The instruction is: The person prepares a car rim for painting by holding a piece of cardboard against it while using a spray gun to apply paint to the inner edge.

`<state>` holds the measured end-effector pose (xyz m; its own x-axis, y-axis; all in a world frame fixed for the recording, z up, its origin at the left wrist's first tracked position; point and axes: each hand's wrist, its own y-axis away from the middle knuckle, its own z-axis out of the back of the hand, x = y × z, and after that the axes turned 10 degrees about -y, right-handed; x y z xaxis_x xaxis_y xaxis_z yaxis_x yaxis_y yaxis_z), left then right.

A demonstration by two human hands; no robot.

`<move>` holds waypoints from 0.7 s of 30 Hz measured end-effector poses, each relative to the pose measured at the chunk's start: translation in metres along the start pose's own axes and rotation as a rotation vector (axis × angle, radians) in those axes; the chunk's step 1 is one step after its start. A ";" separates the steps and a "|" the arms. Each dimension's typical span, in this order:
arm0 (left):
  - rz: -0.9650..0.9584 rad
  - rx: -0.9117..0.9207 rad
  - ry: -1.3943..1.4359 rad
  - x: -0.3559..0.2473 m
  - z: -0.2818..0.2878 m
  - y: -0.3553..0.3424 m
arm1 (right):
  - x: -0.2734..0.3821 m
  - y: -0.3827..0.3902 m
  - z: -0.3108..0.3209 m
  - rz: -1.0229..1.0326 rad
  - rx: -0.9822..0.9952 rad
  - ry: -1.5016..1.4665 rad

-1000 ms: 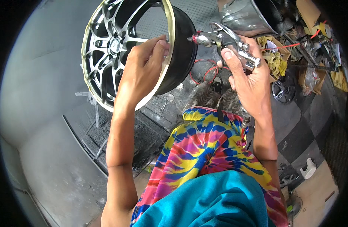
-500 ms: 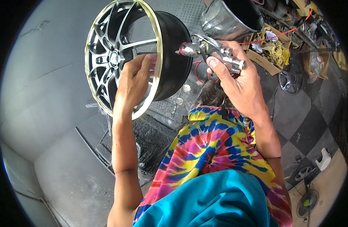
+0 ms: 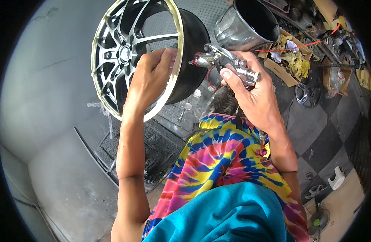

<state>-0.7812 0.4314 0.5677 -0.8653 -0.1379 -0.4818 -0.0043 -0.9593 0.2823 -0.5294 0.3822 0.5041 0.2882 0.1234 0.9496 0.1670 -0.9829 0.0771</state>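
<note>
A black alloy wheel rim with silver spokes and a pale gold lip stands upright in front of me. My left hand grips its lip at the near edge. My right hand holds a chrome spray gun with a large metal cup on top. The gun's nozzle points left at the rim's black outer barrel, a short gap away. A red hose runs from the gun toward the right.
A grey booth wall curves on the left. Below the rim is a dark grated stand. At upper right sits a cardboard box of yellow rags. A hubcap lies on the checkered floor, a small fan at lower right.
The view has shifted, so rim and gun sit higher and closer. My left hand slid along the rim's lip. The spray gun stays aimed at the barrel.
</note>
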 end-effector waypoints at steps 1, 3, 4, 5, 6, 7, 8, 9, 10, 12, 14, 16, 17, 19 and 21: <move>0.002 0.006 -0.003 0.000 0.000 0.000 | -0.002 0.001 0.000 0.004 0.004 0.013; 0.004 0.010 -0.003 0.000 -0.001 -0.001 | -0.001 0.003 -0.001 0.009 0.011 0.028; 0.001 0.005 0.004 0.000 -0.002 -0.002 | 0.001 0.005 -0.002 0.007 0.013 0.021; -0.002 -0.001 0.009 0.001 -0.003 -0.002 | 0.001 0.006 -0.003 0.005 0.015 0.012; 0.000 -0.003 0.010 0.002 -0.004 -0.002 | 0.001 0.007 -0.003 0.005 0.019 0.013; -0.010 -0.009 0.025 0.004 -0.005 -0.003 | 0.000 0.008 -0.003 -0.006 0.024 -0.002; -0.022 -0.013 0.041 0.005 -0.005 -0.003 | 0.000 0.009 -0.004 -0.017 0.027 -0.016; -0.022 -0.014 0.042 0.005 -0.004 -0.004 | 0.000 0.010 -0.004 -0.017 0.028 -0.015; -0.007 0.037 0.009 0.003 -0.001 -0.005 | 0.000 0.011 -0.004 -0.029 0.028 -0.016; 0.007 0.087 -0.024 0.003 0.000 -0.006 | 0.002 0.012 -0.005 -0.039 0.030 -0.016; -0.015 -0.010 0.040 0.008 -0.006 -0.006 | 0.001 0.013 -0.006 -0.029 0.040 -0.005; -0.002 -0.012 0.039 0.007 -0.007 -0.005 | 0.001 0.015 -0.007 -0.037 0.043 -0.009; 0.010 -0.012 0.039 0.006 -0.007 -0.005 | 0.001 0.015 -0.008 -0.046 0.043 -0.014; 0.002 -0.006 0.042 0.007 -0.006 -0.005 | 0.000 0.014 -0.008 -0.025 0.036 -0.014; -0.005 -0.001 0.046 0.008 -0.006 -0.006 | 0.000 0.013 -0.008 -0.004 0.030 -0.015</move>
<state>-0.7851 0.4344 0.5572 -0.8416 -0.1441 -0.5206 -0.0081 -0.9603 0.2789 -0.5348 0.3683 0.5072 0.3016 0.1296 0.9446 0.1958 -0.9780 0.0717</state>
